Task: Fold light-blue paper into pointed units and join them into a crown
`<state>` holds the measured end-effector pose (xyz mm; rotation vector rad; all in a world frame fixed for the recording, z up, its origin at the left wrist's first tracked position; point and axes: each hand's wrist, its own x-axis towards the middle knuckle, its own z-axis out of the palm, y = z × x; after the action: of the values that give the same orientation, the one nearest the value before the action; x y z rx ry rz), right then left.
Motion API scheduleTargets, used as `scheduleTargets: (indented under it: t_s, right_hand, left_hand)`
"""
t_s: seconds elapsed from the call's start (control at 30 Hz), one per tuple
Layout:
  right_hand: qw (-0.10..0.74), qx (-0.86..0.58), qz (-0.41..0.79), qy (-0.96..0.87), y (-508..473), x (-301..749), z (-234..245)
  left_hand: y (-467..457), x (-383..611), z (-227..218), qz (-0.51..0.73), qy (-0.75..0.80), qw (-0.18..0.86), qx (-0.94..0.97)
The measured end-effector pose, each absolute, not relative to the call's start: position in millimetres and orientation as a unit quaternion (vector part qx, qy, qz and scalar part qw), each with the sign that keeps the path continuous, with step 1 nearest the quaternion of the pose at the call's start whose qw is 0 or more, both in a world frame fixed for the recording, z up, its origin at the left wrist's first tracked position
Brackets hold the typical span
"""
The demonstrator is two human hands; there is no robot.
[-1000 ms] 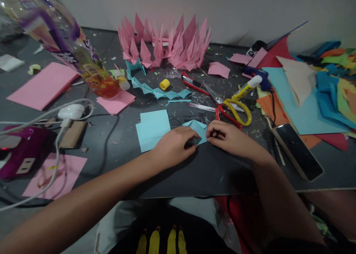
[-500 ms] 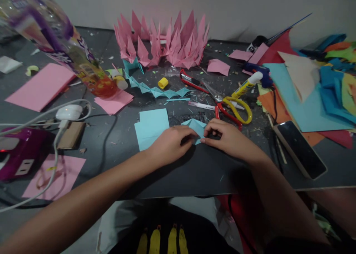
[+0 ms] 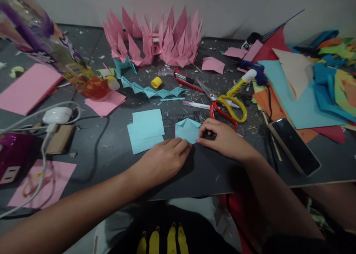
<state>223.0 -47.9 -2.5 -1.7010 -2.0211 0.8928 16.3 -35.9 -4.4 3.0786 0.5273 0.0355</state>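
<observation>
A small light-blue folded paper (image 3: 188, 132), with creased triangular flaps along its top edge, lies on the dark table in front of me. My left hand (image 3: 168, 158) is closed at its lower left edge, fingertips pressed together on the paper. At the right edge, my right hand (image 3: 222, 138) pinches the sheet between thumb and forefinger. Blue paper squares (image 3: 146, 129) overlap in a loose pile left of the folded piece. Beyond it runs a chain of folded blue paper (image 3: 148, 91).
Red-and-yellow scissors (image 3: 224, 105), a pen (image 3: 196, 105) and a glue stick (image 3: 241, 82) lie behind my right hand. A phone (image 3: 295, 146) is at right. Pink paper spikes (image 3: 178, 48) stand at the back. A tilted bottle (image 3: 80, 66) and cables are at left.
My left hand has drawn back toward me and left, uncovering more of the folded paper, whose face now shows flatter. The view has shifted slightly right.
</observation>
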Motion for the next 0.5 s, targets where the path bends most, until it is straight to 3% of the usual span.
scheduleTargets:
  t_s: [0.5]
  right_hand:
    - [0.177,-0.602,0.313,-0.713,-48.0,222.2,-3.3]
  left_hand:
    - [-48.8,23.7,-3.7,0.001,0.186,-0.052,0.981]
